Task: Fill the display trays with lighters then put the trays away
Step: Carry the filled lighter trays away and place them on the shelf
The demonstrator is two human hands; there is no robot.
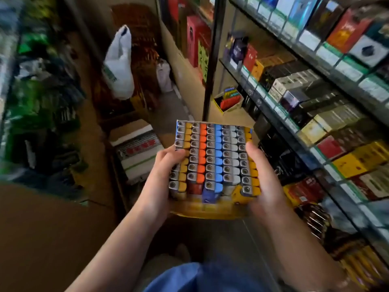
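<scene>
Left hand: left hand [166,175] grips the left side of the display tray [210,209], thumb on top of the lighters [212,159].
Right hand: right hand [263,178] grips the tray's right side, thumb on the lighters.
Tray: between both hands, packed with rows of upright lighters.
Beyond the hands: a second tray of lighters [228,101] low on the floor, a white bag [120,66] further left.
Right of the right hand: shelves [294,127] of boxed packs.

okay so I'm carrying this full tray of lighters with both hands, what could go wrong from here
The display tray is gripped only at its sides by the left hand and right hand, so a tilt could spill the tightly packed lighters. The aisle looks narrow, and the shelves of boxes stand close on the right, easy to bump.
</scene>
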